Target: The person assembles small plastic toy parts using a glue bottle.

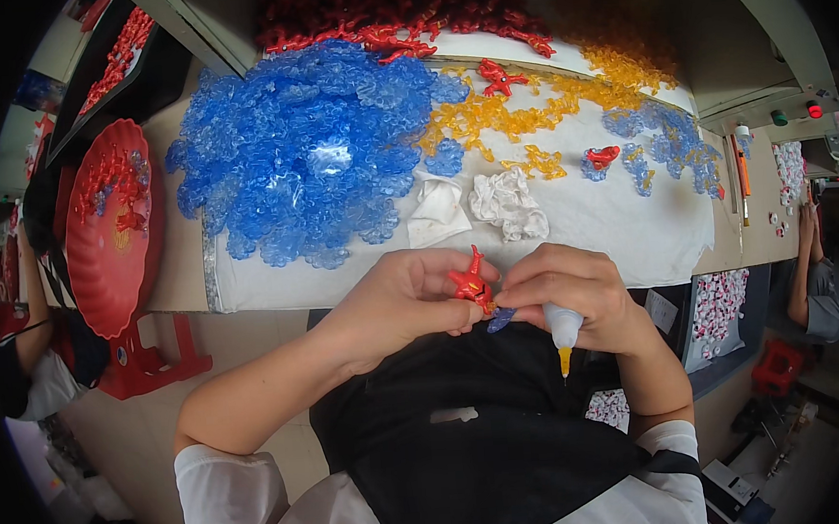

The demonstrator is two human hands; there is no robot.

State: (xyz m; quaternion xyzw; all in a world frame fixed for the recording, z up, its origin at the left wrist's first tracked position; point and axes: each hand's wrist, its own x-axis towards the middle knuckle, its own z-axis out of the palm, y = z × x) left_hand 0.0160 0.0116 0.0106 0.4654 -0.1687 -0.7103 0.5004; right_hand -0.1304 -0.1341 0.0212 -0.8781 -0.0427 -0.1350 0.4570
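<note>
The left hand [419, 293] was closed around a small red figure [471, 284], gripping it between the thumb and the fingers. The figure was in front of the person's body, just off the near edge of the counter [182, 276]. Its long axis ran nearly up and down the view, and one thin red limb pointed toward the top, away from the person; its lower end pointed down toward the fingertips, by a clear blue piece [500, 321]. The blue piece slanted, its free end pointing down and to the left. Whether it was joined to the figure or only close beside it could not be told.

The right hand [575, 286] was closed too, its fingertips at the blue piece while the same hand gripped a white bottle [564, 322]. The bottle's long axis was nearly upright in the view, with its yellow nozzle [565, 361] pointing down, toward the person's black apron [447, 395].

Beyond the hands, a white cloth [629, 225] covered part of the counter. Two crumpled rags [438, 209] lay on it, near a big heap of blue pieces [303, 163]. Yellow pieces [507, 114] were strewn to the right of the heap, and another red figure [500, 78] lay among them. A scalloped red plate [103, 272] stood at the left.
</note>
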